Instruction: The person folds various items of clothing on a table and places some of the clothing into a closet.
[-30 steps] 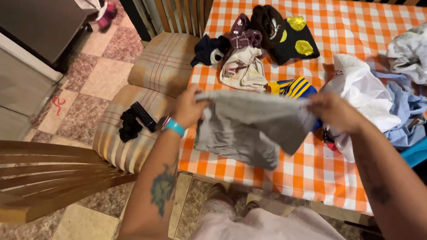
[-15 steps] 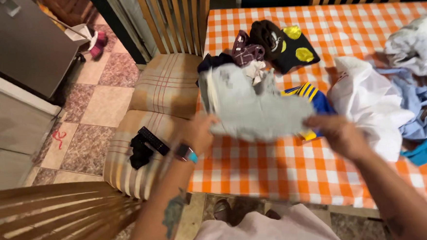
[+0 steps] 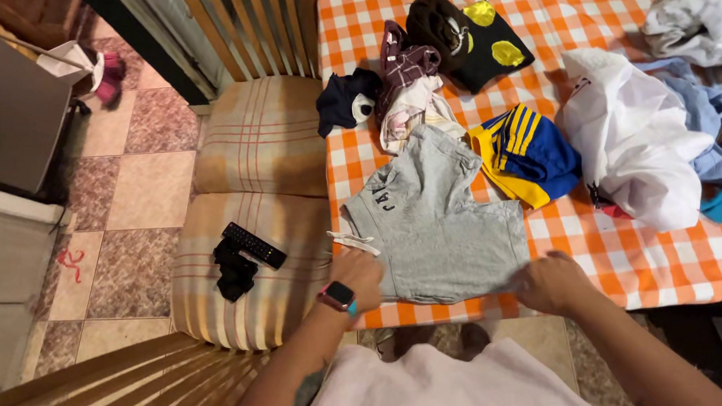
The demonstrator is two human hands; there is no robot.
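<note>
Grey shorts (image 3: 440, 223) flat on checked tablecloth (image 3: 660, 253), near edge under both hands' pinching fingers (image 3: 364, 265).

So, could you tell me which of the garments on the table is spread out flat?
The grey shorts, under both hands at the table's near edge; the blue-and-yellow garment is folded, and the white one lies crumpled.

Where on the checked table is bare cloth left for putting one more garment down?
Bare cloth shows on the table at the near right, below the white garment, and at the far middle beside the black garment. The middle and left, around the grey shorts, are crowded.
</note>
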